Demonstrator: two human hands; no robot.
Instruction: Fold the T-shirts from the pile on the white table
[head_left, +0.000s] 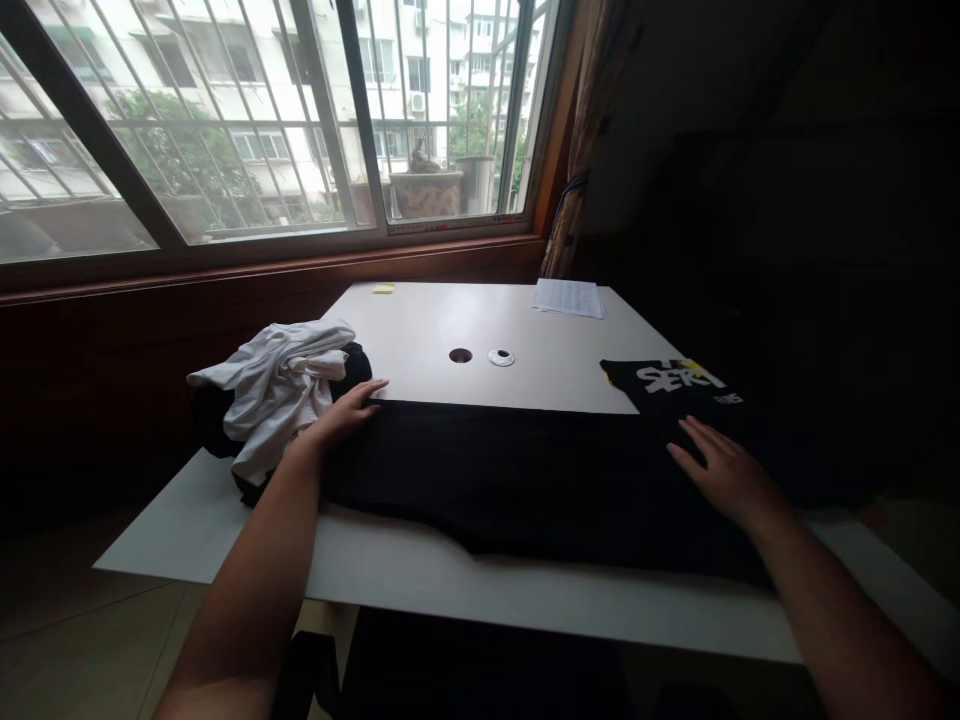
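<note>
A black garment (pixel 517 470) lies spread flat across the near part of a white table (pixel 420 330). My left hand (pixel 341 412) rests flat on its upper left corner, fingers stretched out. My right hand (pixel 720 468) lies flat on the garment's right side, fingers spread, just below a printed patch with white letters and yellow marks (pixel 675 380). Neither hand holds anything.
A crumpled white garment (pixel 277 390) sits on dark cloth at the table's left end. A cable hole (pixel 460 355) with its white cap (pixel 501 357) lies mid-table. A paper sheet (pixel 568 297) and a yellow note (pixel 383 288) lie at the far edge, beneath the window (pixel 262 120).
</note>
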